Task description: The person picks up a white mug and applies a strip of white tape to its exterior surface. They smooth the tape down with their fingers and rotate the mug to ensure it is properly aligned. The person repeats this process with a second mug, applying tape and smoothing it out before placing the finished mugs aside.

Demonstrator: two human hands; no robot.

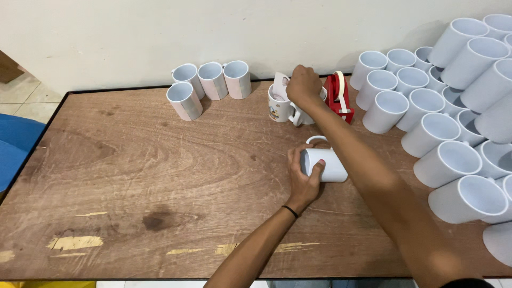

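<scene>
Head view shows two bare hands at work over a brown wooden table. Left hand is wrapped around a white mug lying on its side near the table's middle; fingers curl over the mug's left end, thumb on the far side, so the grasp is closed on the mug body. Long axis of this mug runs left to right, its handle pointing to the far side. Right hand reaches well beyond it, to the far edge by the wall, and rests on top of an upright printed mug; whether its fingers pinch anything cannot be told, as the knuckles hide them. Just right of that hand stands a red tape dispenser. The lying mug is thus near and slightly right of the printed mug, and the left hand is the nearer of the two to it. A stack of white mugs lies on its side along the right, openings facing left and near. Four more mugs stand far left.
</scene>
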